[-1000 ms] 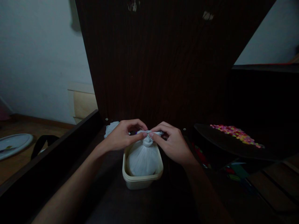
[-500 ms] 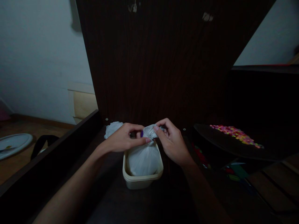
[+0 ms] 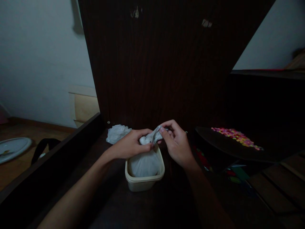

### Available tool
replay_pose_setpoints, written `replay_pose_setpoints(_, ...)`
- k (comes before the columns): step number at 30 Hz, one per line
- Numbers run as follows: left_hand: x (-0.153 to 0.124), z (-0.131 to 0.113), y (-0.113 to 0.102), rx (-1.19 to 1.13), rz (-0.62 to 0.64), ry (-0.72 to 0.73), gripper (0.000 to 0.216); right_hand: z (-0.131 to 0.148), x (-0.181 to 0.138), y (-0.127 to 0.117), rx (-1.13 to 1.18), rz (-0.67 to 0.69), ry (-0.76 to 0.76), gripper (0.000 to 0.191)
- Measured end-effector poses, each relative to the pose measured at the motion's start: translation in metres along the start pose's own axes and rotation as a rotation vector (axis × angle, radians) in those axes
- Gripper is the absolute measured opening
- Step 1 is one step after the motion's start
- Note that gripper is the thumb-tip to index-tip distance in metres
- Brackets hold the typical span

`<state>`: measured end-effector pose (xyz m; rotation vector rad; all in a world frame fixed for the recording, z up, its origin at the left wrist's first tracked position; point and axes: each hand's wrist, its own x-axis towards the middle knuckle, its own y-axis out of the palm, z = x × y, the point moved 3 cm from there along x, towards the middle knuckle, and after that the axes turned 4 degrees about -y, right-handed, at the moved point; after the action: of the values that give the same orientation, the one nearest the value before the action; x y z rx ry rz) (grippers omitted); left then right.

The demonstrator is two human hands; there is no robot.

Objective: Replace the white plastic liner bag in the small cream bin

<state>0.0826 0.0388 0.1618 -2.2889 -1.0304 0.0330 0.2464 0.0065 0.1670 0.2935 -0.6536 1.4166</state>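
Note:
A full white plastic bag (image 3: 145,165) sits inside a cream plastic tub (image 3: 144,183) on the dark wooden surface. My left hand (image 3: 131,143) is closed around the bag's gathered neck, thumb in front and fingers behind. At the bag's twisted top end, my right hand (image 3: 176,140) pinches the plastic between thumb and forefinger. What the bag contains is hidden. Just behind my left hand lies a second, crumpled white plastic bag (image 3: 116,133).
A tall dark wooden panel (image 3: 152,70) rises behind the tub. A low wooden ledge (image 3: 57,149) runs along the left. To the right, small bright pink and yellow pieces (image 3: 238,137) lie on a dark raised surface. A white plate (image 3: 15,148) is at far left.
The bag's top has been drawn out longer and slants up toward my right hand. My left hand has shifted slightly right around the neck, and the purple bit beside it no longer shows.

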Motion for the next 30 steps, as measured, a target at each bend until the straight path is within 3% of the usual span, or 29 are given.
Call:
replay_pose_setpoints(5, -0.003, -0.002, 0.003, 0.079, 0.055, -0.012, 0.018, 0.0, 0.009, -0.015, 0.01, -0.075, -0.025, 0.014)
replay_pose_setpoints(9, -0.004, -0.005, 0.003, 0.095, 0.012, 0.021, 0.02, 0.0, 0.01, -0.021, 0.014, -0.078, 0.001, 0.016)
replay_pose_setpoints(13, -0.002, -0.001, 0.005, 0.095, -0.037, 0.04, 0.021, 0.003, 0.003, -0.017, -0.077, 0.102, 0.056, 0.037)
replay_pose_setpoints(16, 0.001, 0.001, 0.007, 0.104, -0.067, 0.08, 0.02, 0.008, -0.001, -0.012, -0.223, 0.217, -0.024, 0.054)
replay_pose_setpoints(21, 0.0, -0.001, 0.011, 0.182, -0.052, 0.094, 0.023, 0.013, 0.005, -0.012, -0.37, 0.229, -0.111, 0.025)
replay_pose_setpoints(30, -0.001, 0.002, 0.013, 0.105, 0.034, 0.019, 0.022, 0.014, 0.02, -0.024, -0.249, 0.169, -0.121, 0.016)
